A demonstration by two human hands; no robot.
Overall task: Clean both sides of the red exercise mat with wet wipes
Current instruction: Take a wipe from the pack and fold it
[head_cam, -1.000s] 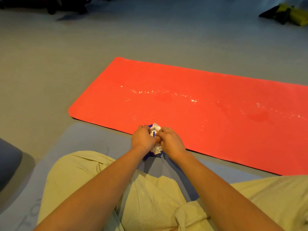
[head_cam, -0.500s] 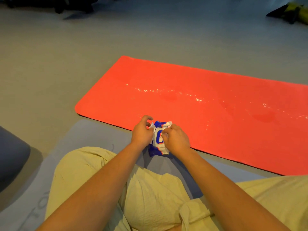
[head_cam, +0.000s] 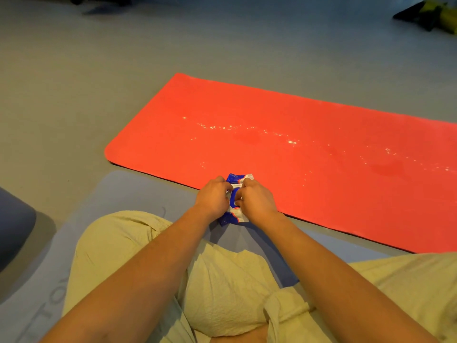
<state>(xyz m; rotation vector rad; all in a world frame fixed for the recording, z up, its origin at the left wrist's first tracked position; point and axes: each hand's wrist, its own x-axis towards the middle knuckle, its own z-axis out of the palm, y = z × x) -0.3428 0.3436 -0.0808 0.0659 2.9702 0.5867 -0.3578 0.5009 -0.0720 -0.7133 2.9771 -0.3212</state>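
A small blue-and-white plastic wet-wipe packet [head_cam: 235, 194] is pinched by the left hand [head_cam: 213, 197] and right hand [head_cam: 257, 199] at the near edge of the flat red exercise mat [head_cam: 296, 149].

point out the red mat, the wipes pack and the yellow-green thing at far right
red mat [head_cam: 296, 120]: head view, bare middle of its top face
wipes pack [head_cam: 235, 178]: head view, blue top edge
yellow-green thing [head_cam: 444, 11]: head view, its yellow-green part

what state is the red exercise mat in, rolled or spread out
Spread out: the red exercise mat lies flat on the grey floor, its visible rounded end uncurled.
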